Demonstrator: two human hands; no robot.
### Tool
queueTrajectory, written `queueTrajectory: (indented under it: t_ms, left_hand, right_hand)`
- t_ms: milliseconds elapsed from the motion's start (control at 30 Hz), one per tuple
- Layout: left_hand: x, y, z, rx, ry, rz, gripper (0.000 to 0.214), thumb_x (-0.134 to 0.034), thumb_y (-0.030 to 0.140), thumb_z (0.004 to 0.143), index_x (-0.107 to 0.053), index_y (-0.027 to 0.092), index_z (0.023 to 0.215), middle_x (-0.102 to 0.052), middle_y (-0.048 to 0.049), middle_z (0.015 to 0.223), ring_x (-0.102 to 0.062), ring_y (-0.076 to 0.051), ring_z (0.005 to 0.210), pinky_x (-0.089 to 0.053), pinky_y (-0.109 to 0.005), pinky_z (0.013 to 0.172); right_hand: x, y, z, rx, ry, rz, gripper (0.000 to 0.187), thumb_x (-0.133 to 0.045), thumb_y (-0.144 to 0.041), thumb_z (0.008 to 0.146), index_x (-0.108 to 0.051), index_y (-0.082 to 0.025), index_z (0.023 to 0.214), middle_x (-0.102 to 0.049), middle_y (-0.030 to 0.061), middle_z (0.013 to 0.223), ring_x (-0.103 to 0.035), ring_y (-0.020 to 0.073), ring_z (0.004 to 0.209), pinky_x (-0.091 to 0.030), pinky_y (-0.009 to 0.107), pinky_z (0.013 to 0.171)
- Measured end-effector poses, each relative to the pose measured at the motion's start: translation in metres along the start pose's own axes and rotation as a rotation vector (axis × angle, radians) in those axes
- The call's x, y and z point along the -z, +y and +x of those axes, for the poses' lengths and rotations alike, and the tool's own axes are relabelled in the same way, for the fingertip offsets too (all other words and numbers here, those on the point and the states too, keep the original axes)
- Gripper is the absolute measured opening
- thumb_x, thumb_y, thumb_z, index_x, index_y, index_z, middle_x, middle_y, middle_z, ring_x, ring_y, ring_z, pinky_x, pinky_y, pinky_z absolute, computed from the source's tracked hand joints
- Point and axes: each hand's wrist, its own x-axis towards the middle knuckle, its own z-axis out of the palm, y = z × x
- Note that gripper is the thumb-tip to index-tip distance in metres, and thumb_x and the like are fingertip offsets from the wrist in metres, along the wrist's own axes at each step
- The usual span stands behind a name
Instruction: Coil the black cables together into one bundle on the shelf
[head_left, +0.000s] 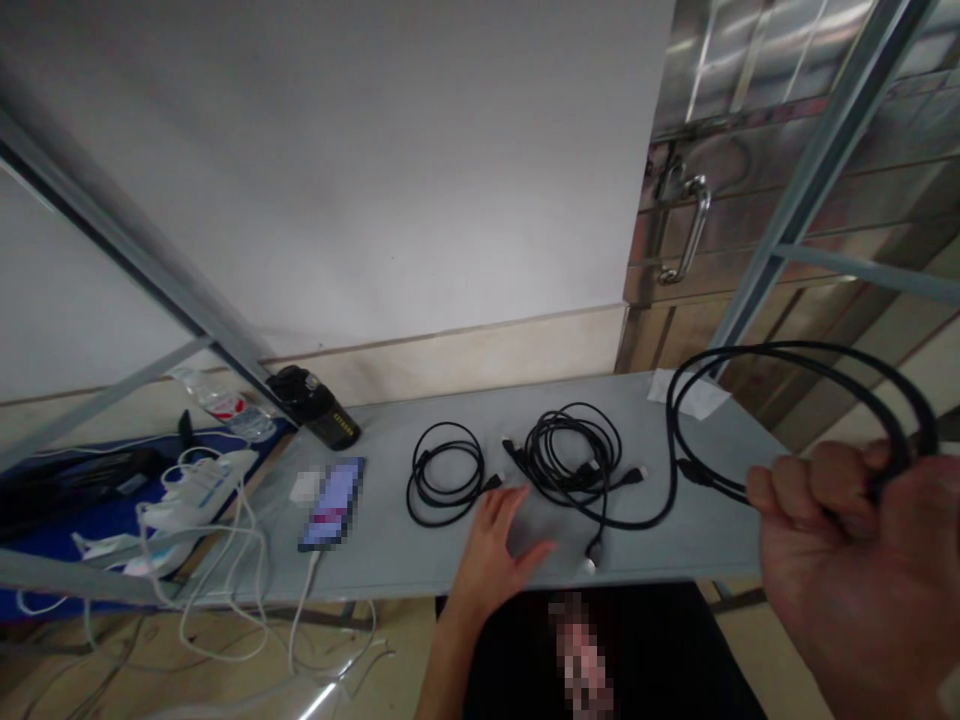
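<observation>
My right hand (pixel 847 560) is closed around a looped black cable (pixel 787 350), raised above the right side of the grey table. One connector of this cable hangs near my fingers, and a length of it runs down to the table. My left hand (pixel 499 545) is at the table's front edge with fingers apart, holding nothing. Just beyond its fingertips lies a small coiled black cable (pixel 448 480) with a plug at its right end. A larger pile of coiled black cables (pixel 570 455), with several plugs showing, lies to the right of that coil.
On the grey table (pixel 390 560) are a phone (pixel 334 505) with a white cable and a black bottle (pixel 319 408). White power strips (pixel 199 490) and a clear plastic bottle (pixel 229 405) lie at left. Metal posts (pixel 814 190) frame both sides. A paper scrap (pixel 690 395) lies at back right.
</observation>
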Motion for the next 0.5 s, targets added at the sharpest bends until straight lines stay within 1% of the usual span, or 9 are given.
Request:
queueTrajectory:
  t_ms: [33, 100, 167, 233, 267, 333, 367, 433, 500]
  left_hand:
    - [-0.007, 0.014, -0.006, 0.020, -0.052, -0.056, 0.091, -0.093, 0.049, 0.089, -0.050, 0.027, 0.166, -0.068, -0.0158, 0.151, -0.066, -0.035, 0.138, -0.058, -0.056, 0.117]
    - [-0.022, 0.042, -0.017, 0.030, -0.140, -0.133, 0.099, -0.096, 0.049, 0.086, -0.046, 0.029, 0.169, -0.066, -0.0160, 0.156, -0.065, -0.035, 0.141, -0.059, -0.055, 0.117]
    - [-0.034, 0.065, -0.022, -0.026, -0.206, -0.175, 0.090, -0.096, 0.052, 0.085, -0.057, 0.029, 0.162, -0.068, -0.0147, 0.153, -0.065, -0.036, 0.139, -0.058, -0.056, 0.117]
    - [-0.040, 0.079, -0.022, -0.093, -0.245, -0.186, 0.075, -0.096, 0.054, 0.085, -0.068, 0.028, 0.150, -0.070, -0.0134, 0.151, -0.065, -0.037, 0.138, -0.057, -0.058, 0.118]
    - [-0.042, 0.084, -0.020, -0.115, -0.257, -0.179, 0.067, -0.095, 0.051, 0.086, -0.071, 0.028, 0.145, -0.070, -0.0128, 0.151, -0.065, -0.037, 0.138, -0.056, -0.059, 0.119]
    - [-0.042, 0.087, -0.018, -0.140, -0.272, -0.146, 0.055, -0.088, 0.035, 0.092, -0.072, 0.030, 0.145, -0.067, -0.0113, 0.155, -0.063, -0.035, 0.141, -0.054, -0.058, 0.121]
    - [-0.042, 0.087, -0.018, -0.151, -0.281, -0.122, 0.054, -0.082, 0.025, 0.094, -0.072, 0.033, 0.147, -0.065, -0.0103, 0.158, -0.061, -0.035, 0.144, -0.053, -0.058, 0.122]
    - [-0.044, 0.088, -0.019, -0.183, -0.300, -0.075, 0.063, -0.071, 0.009, 0.094, -0.070, 0.038, 0.150, -0.062, -0.0083, 0.162, -0.058, -0.033, 0.149, -0.052, -0.056, 0.123]
    - [-0.049, 0.088, -0.023, -0.213, -0.333, -0.052, 0.067, -0.066, 0.003, 0.094, -0.070, 0.040, 0.150, -0.060, -0.0061, 0.166, -0.056, -0.033, 0.152, -0.051, -0.056, 0.124]
  right_hand:
    - [-0.003, 0.003, -0.007, -0.004, 0.047, -0.010, 0.045, -0.072, -0.045, 0.107, -0.046, -0.025, 0.077, -0.027, -0.0079, 0.062, -0.019, 0.0120, 0.052, -0.022, 0.034, 0.051]
    - [-0.006, 0.012, -0.020, -0.053, 0.100, -0.032, 0.045, -0.068, -0.047, 0.110, -0.047, -0.025, 0.078, -0.028, -0.0076, 0.062, -0.023, 0.0119, 0.052, -0.025, 0.033, 0.052]
    - [-0.005, 0.023, -0.030, -0.145, 0.069, -0.036, 0.046, -0.065, -0.049, 0.112, -0.046, -0.024, 0.078, -0.030, -0.0079, 0.062, -0.026, 0.0115, 0.052, -0.028, 0.031, 0.052]
    - [-0.001, 0.036, -0.038, -0.226, 0.017, -0.039, 0.048, -0.066, -0.051, 0.112, -0.043, -0.024, 0.078, -0.033, -0.0080, 0.063, -0.030, 0.0109, 0.053, -0.031, 0.030, 0.052]
    - [0.003, 0.042, -0.040, -0.253, -0.013, -0.046, 0.050, -0.067, -0.053, 0.111, -0.042, -0.024, 0.078, -0.034, -0.0081, 0.064, -0.032, 0.0106, 0.053, -0.032, 0.029, 0.052]
    - [0.011, 0.056, -0.044, -0.295, -0.072, -0.083, 0.051, -0.070, -0.058, 0.107, -0.043, -0.025, 0.080, -0.037, -0.0085, 0.065, -0.036, 0.0102, 0.054, -0.034, 0.027, 0.052]
    - [0.016, 0.063, -0.045, -0.317, -0.098, -0.115, 0.052, -0.071, -0.061, 0.106, -0.044, -0.025, 0.081, -0.038, -0.0086, 0.065, -0.037, 0.0103, 0.054, -0.036, 0.026, 0.052]
    - [0.025, 0.077, -0.045, -0.366, -0.150, -0.184, 0.052, -0.072, -0.066, 0.104, -0.046, -0.026, 0.083, -0.041, -0.0084, 0.066, -0.040, 0.0105, 0.055, -0.039, 0.026, 0.052]
    - [0.034, 0.088, -0.044, -0.413, -0.199, -0.249, 0.052, -0.069, -0.069, 0.104, -0.048, -0.026, 0.085, -0.043, -0.0077, 0.068, -0.042, 0.0109, 0.055, -0.041, 0.026, 0.053]
